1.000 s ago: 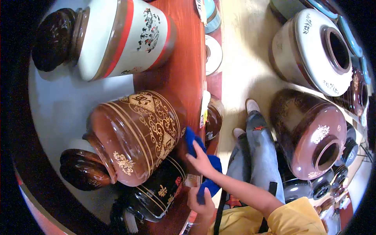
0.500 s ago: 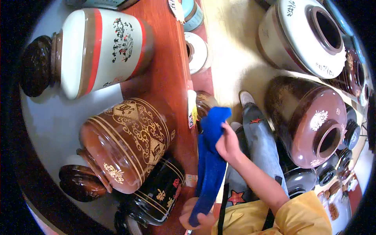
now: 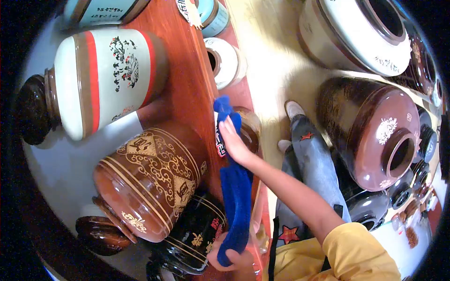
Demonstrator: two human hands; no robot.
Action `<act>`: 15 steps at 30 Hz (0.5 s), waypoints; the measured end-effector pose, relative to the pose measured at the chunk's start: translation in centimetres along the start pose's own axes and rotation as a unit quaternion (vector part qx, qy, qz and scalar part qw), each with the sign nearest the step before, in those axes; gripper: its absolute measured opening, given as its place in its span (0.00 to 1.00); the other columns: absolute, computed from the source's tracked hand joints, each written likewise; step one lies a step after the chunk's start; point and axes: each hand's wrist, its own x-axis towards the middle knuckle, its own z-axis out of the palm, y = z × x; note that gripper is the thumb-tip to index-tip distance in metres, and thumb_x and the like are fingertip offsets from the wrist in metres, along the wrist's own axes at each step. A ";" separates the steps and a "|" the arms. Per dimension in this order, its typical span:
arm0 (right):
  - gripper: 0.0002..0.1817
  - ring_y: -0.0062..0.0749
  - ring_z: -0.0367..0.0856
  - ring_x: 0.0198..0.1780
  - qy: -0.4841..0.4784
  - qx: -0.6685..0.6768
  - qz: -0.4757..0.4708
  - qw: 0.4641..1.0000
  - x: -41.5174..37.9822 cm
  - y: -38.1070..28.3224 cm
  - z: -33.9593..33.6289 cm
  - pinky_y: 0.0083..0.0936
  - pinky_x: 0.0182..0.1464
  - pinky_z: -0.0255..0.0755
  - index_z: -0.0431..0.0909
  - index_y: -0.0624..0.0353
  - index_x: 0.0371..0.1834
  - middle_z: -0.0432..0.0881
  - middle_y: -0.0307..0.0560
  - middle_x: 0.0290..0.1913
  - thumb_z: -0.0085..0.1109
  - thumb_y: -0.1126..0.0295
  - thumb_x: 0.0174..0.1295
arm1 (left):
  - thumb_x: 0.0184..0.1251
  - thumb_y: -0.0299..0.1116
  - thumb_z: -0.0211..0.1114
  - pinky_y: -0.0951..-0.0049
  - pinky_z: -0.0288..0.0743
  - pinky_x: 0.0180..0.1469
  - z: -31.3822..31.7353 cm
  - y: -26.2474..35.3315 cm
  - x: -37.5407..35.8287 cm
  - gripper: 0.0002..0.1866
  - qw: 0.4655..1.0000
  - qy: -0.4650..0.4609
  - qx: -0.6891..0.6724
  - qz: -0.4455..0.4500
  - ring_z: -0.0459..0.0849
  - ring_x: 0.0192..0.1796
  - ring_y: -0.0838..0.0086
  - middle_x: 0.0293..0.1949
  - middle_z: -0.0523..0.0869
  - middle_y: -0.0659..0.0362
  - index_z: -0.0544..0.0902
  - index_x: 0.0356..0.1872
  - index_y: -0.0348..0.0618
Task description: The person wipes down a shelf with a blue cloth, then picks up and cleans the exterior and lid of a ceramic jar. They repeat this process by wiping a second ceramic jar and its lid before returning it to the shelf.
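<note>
We count one blue cloth (image 3: pixel 236 192), its long axis following the worktop's (image 3: pixel 187 70) front edge. The left hand (image 3: pixel 229 255) has its grip closed round one end; the right hand (image 3: pixel 233 143) lies straight-fingered over the other, its clasp undeterminable. One brown jar (image 3: pixel 150 182) and one black jar (image 3: pixel 197 234) stand on the worktop; pale floor (image 3: pixel 267 56) runs alongside.

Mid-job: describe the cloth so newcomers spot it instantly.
Find the red wooden counter. Along its edge, beside the gold-banded black jar, a long blue fabric cloth stretches between left hand and right hand. Unlike its shiny neighbours, it is matte.
</note>
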 end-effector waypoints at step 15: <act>0.36 0.31 0.36 0.70 -0.053 0.129 0.188 0.972 -5.5 4.9 -0.3 0.22 0.68 0.31 0.41 0.72 0.65 0.41 0.51 0.69 0.24 0.49 0.67 | 0.55 0.33 0.62 0.60 0.70 0.33 -2.2 -1.8 -1.2 0.27 0.995 -0.090 -0.041 -0.023 0.72 0.34 0.56 0.38 0.71 0.46 0.61 0.56 0.52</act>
